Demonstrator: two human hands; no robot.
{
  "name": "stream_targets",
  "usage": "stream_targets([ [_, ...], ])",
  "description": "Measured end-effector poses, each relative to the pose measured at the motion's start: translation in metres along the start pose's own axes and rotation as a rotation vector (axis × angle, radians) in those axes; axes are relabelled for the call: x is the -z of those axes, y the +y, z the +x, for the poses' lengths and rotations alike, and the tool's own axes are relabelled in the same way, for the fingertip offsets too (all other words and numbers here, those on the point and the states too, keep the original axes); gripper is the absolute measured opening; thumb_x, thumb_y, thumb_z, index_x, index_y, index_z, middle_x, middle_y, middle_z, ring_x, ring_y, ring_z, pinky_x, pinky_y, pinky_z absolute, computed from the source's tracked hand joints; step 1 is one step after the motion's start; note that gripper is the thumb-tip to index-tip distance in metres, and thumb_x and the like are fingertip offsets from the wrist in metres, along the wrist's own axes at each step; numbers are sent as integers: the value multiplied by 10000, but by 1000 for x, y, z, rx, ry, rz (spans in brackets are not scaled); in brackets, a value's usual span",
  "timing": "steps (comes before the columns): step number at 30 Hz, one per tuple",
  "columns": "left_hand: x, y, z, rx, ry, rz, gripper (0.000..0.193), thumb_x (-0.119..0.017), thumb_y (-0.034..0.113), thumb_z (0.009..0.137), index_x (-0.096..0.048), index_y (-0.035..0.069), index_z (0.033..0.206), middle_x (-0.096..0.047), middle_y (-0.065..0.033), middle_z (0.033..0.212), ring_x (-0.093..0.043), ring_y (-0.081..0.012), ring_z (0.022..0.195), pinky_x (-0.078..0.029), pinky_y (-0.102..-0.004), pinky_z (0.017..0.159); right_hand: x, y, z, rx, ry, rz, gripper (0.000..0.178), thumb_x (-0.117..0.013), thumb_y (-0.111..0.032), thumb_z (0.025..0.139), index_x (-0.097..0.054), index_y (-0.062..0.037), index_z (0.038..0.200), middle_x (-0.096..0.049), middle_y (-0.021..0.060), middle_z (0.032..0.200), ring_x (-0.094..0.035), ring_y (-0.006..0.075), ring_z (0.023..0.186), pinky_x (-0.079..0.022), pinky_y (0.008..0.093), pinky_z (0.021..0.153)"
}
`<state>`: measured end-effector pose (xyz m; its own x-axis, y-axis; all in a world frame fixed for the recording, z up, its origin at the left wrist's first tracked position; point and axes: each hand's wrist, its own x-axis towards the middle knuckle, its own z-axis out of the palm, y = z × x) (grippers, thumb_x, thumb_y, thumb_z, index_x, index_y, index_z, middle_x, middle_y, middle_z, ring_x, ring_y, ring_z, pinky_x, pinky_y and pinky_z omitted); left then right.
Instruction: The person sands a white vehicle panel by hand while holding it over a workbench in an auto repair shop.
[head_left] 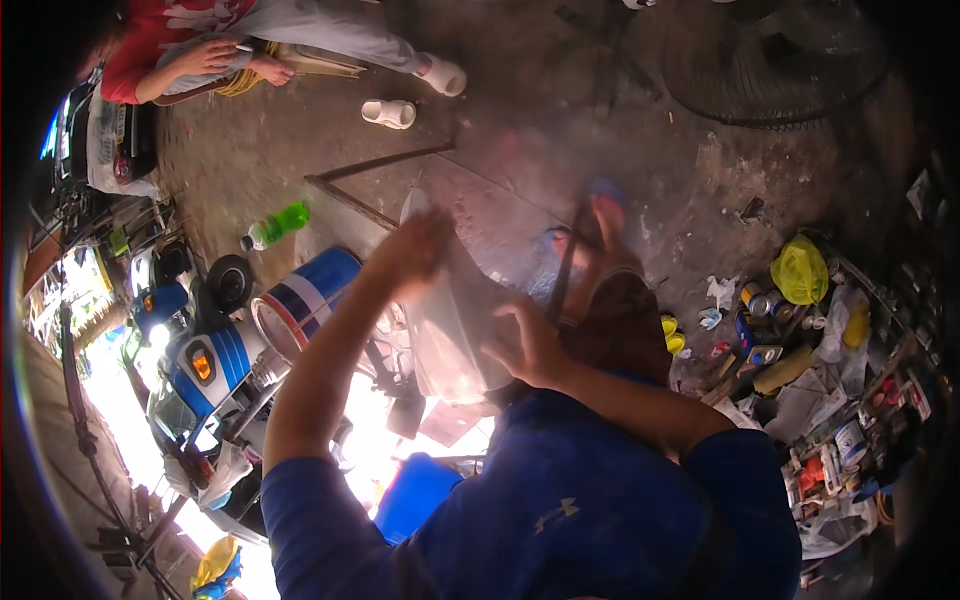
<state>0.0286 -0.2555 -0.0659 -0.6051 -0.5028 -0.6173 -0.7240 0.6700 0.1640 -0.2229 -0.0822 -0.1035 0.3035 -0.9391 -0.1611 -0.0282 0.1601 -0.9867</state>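
A pale, smooth panel-like piece (pixel 455 325) stands in front of me, tilted, its narrow top up near my left hand. Blurred by motion, my left hand (pixel 418 250) lies over the upper left edge of this piece; its fingers cannot be made out, nor whether anything is in them. My right hand (pixel 528 343) rests against the piece's right side with thumb and fingers apart. Beyond them, a dark metal bar frame (pixel 375 165) lies on the floor, partly hidden by the piece and my left hand.
A white-and-blue bucket (pixel 310 295) and a green bottle (pixel 280 225) are to the left. Another person's hand (pixel 210 58) shows at the far left, near a white clog (pixel 388 114). A large fan (pixel 775 70) stands far right. Clutter with a yellow bag (pixel 800 270) lies right.
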Motion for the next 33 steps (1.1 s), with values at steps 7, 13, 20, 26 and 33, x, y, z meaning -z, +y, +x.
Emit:
stream_targets([
  [7,14,86,-48,-299,196,-375,684,-786,490,870,-681,8,1345,-607,-198,1477,-528,-369,1435,-404,-534,1226,1,4,-3,26,41,25,464,-820,-210,888,-573,-28,1236,-587,215,1332,-588,408,1241,-470,462,1063],
  [13,10,56,-38,-237,319,-294,628,-759,451,868,-695,9,1309,-647,-182,1416,-554,-375,1409,-419,-593,1187,9,0,-4,-22,80,57,302,-767,-132,892,-629,-38,1144,-614,194,1262,-611,369,1204,-484,439,1038],
  [20,-22,91,-70,-333,415,-289,546,-745,459,877,-749,3,1177,-718,-172,1294,-636,-368,1314,-448,-551,1157,30,-14,48,12,180,-14,338,-806,-102,829,-629,-24,1106,-617,160,1153,-614,323,1110,-480,419,1008],
  [26,-27,117,-80,185,587,-358,612,-638,439,981,-633,-27,1377,-575,-271,1466,-485,-453,1444,-312,-590,1220,20,-5,27,394,-116,-48,372,-864,-186,817,-654,-63,1099,-634,167,1217,-610,374,1184,-498,487,1026],
  [33,-30,123,-75,531,705,-592,659,-602,269,1000,-435,-53,1550,-374,-363,1598,-377,-570,1470,-368,-565,1200,-11,-17,37,2,-11,-57,523,-751,-201,946,-584,4,1397,-567,249,1434,-506,521,1365,-433,573,1140],
])
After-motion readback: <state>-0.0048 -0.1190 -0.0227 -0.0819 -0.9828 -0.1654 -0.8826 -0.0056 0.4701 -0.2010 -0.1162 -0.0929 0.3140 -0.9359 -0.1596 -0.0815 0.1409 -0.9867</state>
